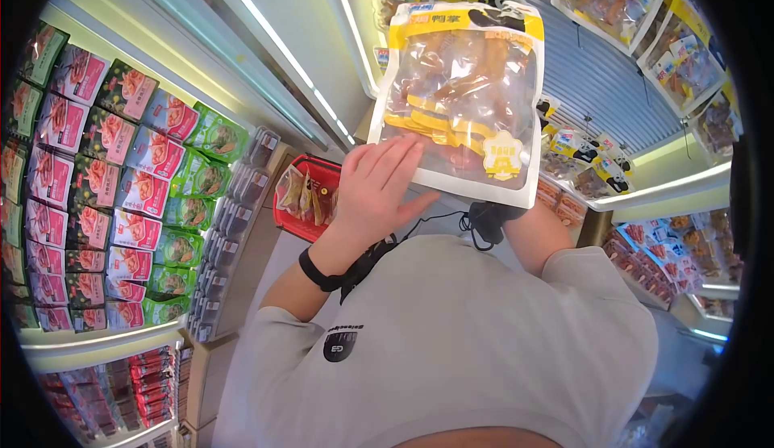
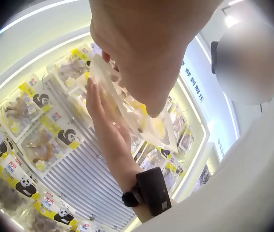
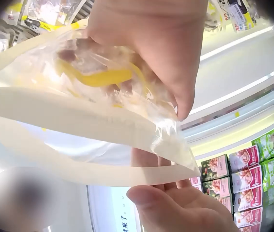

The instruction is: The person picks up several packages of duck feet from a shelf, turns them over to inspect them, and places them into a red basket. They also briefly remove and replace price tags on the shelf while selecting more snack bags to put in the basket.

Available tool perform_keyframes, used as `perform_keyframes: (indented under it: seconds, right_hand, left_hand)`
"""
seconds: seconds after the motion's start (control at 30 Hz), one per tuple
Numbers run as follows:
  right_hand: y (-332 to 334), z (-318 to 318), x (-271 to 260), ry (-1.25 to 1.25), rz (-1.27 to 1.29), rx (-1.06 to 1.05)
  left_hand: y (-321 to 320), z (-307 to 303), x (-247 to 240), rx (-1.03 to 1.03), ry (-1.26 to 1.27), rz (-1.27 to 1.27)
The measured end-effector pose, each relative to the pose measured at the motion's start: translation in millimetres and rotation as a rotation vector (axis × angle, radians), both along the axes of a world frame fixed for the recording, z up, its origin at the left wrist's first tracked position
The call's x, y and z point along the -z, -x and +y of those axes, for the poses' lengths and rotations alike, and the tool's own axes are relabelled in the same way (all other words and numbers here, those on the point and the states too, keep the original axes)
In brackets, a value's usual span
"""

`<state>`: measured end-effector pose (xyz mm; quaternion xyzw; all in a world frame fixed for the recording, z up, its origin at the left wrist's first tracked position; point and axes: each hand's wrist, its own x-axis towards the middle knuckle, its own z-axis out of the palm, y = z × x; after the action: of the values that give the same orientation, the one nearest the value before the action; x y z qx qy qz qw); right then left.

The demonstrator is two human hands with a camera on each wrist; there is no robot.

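A large clear bag of duck feet [image 1: 476,77], with a white border and a yellow panda header, is held up before my chest. My left hand [image 1: 379,182] lies on its lower left front, fingers straight along the film and thumb spread by the bottom edge. Behind the bag, mostly hidden in the head view, my right hand [image 2: 110,130] carries it on extended fingers. The right wrist view shows the right hand [image 3: 151,43] close against the film. Yellow strips and brown pieces show through the front.
Similar panda bags [image 1: 605,0] hang on racks ahead and to the right. At left, a shelf holds rows of pink packets [image 1: 60,170] and green packets [image 1: 181,250]. A red basket [image 1: 326,167] with several packets inside stands below my left forearm.
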<state>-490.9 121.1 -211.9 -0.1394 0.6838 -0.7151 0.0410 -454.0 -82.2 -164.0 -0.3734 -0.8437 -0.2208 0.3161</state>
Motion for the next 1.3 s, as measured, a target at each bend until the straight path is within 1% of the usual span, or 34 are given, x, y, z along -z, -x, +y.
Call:
perform_keyframes:
  seconds: [0.07, 0.13, 0.2, 0.27, 0.5, 0.67, 0.8, 0.83, 0.9, 0.97, 1.13, 1.2, 1.23, 1.3]
  right_hand:
    - [1, 3, -8, 0.028, -0.029, 0.016]
    - [-5, 0, -15, 0.06, -0.052, 0.034]
    - [-14, 1, -21, 0.091, -0.077, 0.059]
    - [-23, 0, -27, 0.122, -0.097, 0.086]
    - [-68, -5, -39, 0.268, -0.195, 0.169]
    - [-85, -13, -47, 0.421, -0.248, 0.236]
    - [-97, -24, -64, 0.526, -0.233, 0.285]
    - [-88, -28, -71, 0.549, -0.227, 0.294]
    - [-91, -23, -80, 0.601, -0.22, 0.307]
    - [-117, -16, -80, 0.662, -0.221, 0.313]
    - [-129, -1, -83, 0.845, -0.25, 0.302]
    - [-139, 16, -80, 0.931, -0.272, 0.29]
    - [-132, 19, -80, 0.975, -0.282, 0.278]
    - [-143, 25, -74, 1.062, -0.304, 0.236]
  left_hand:
    - [0, -6, -5, 0.06, -0.013, -0.022]
    - [1, -11, -15, 0.118, -0.1, -0.102]
    - [5, -17, -17, 0.154, -0.121, -0.104]
    - [9, -21, -18, 0.125, -0.114, -0.089]
    - [9, -24, -15, 0.352, -0.184, -0.12]
    - [7, -20, -20, 0.442, -0.177, -0.1]
    - [6, -12, -19, 0.477, -0.142, -0.103]
    - [4, -8, -19, 0.501, -0.145, -0.093]
    - [1, -1, -18, 0.494, -0.114, -0.129]
    - [-2, 8, -18, 0.511, -0.097, -0.125]
    - [-9, 34, -18, 0.54, -0.006, -0.136]
    - [-13, 48, -21, 0.601, 0.018, -0.159]
    - [-15, 56, -21, 0.603, 0.034, -0.165]
    - [-18, 72, -21, 0.741, 0.065, -0.054]
